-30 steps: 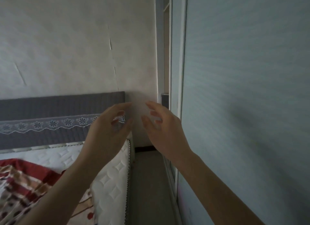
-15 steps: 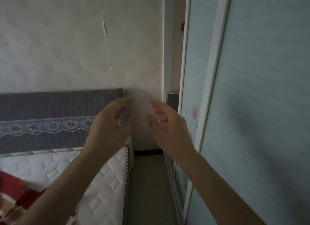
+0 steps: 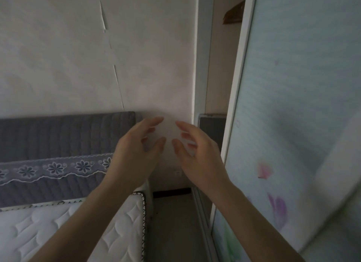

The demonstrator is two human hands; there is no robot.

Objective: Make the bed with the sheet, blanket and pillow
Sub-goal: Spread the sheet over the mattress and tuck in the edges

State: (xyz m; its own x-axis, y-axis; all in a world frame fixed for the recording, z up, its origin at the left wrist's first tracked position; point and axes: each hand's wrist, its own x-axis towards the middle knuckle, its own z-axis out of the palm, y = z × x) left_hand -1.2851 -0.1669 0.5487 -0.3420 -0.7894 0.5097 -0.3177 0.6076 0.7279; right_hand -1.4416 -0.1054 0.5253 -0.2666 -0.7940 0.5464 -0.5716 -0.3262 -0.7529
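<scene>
Both grips are standing wide and empty: the left hand (image 3: 136,154) and right hand (image 3: 197,154) are hovering palms facing, fingers loosely curved, close but not touching. The sheet, blanket and pillow are showing nowhere; being soft, light and floppy, they are probably best gathered at corners or hems. Both forearms are reaching forward beside the wardrobe door (image 3: 302,105), with the bare mattress (image 3: 58,228) lying lower left.
</scene>
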